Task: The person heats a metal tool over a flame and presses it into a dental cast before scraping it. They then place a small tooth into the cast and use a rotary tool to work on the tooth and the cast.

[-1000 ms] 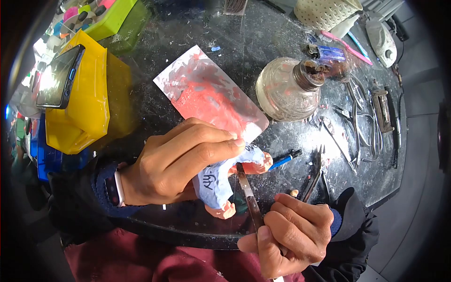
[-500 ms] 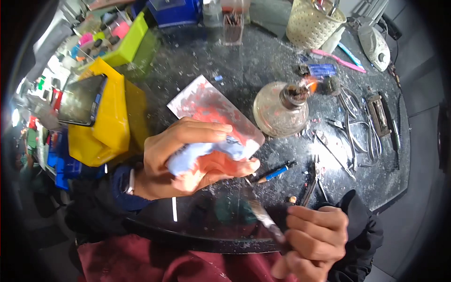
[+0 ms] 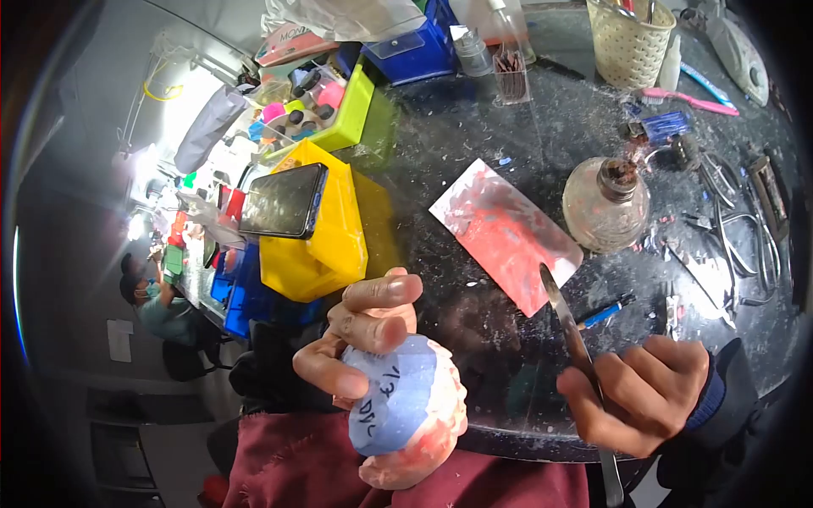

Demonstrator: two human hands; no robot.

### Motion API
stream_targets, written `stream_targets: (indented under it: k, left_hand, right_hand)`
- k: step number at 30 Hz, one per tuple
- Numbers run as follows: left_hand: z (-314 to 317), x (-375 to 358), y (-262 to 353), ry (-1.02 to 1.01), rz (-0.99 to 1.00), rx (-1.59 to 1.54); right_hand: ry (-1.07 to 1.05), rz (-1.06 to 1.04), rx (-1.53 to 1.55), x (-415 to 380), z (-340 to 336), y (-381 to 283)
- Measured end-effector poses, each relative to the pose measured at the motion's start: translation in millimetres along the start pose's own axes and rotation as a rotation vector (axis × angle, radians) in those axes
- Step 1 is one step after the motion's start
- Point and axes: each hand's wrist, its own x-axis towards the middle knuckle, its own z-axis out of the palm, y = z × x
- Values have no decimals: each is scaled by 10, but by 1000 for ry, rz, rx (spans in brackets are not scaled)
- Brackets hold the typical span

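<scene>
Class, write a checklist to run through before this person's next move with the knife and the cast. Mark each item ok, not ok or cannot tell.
1. Cast in the left hand: ok, fingers on its blue part.
2. Knife in the right hand: ok, blade pointing away from the body.
3. Knife tip off the pink-smeared card: cannot tell, it overlaps the card in view.
4. Blue pencil well away from the blade: not ok, its point lies right beside it.
5. Glass burner upright: ok.
6. Burner flame out: cannot tell, none shows clearly.
</scene>
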Motion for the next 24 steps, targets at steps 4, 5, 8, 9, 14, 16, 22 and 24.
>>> stream_targets:
  k: [4, 5, 8, 9, 14, 16, 22, 24]
  left_hand:
    - [-19, -33, -10, 21, 9, -24]
    - [-22, -29, -18, 23, 11, -45]
    - [-41, -14, -31, 18, 12, -110]
    - [-14, -13, -30, 70, 28, -143]
    - [161, -27, -65, 320, 142, -253]
    - [140, -38, -69, 297, 151, -232]
    - [58, -38, -50, 174, 116, -141]
    - [56, -53, -52, 164, 114, -96]
  right_hand:
    - [-209, -7, -42, -4, 84, 48]
    - [-225, 3, -65, -9, 98, 47]
    - [-320, 27, -136, -12, 120, 31]
    - [-330, 39, -157, -5, 126, 22]
    - [-388, 89, -242, 21, 131, -27]
    - [-388, 108, -241, 18, 136, -32]
    - [-382, 117, -247, 22, 122, -45]
    - [-340, 188, -54, 51, 95, -71]
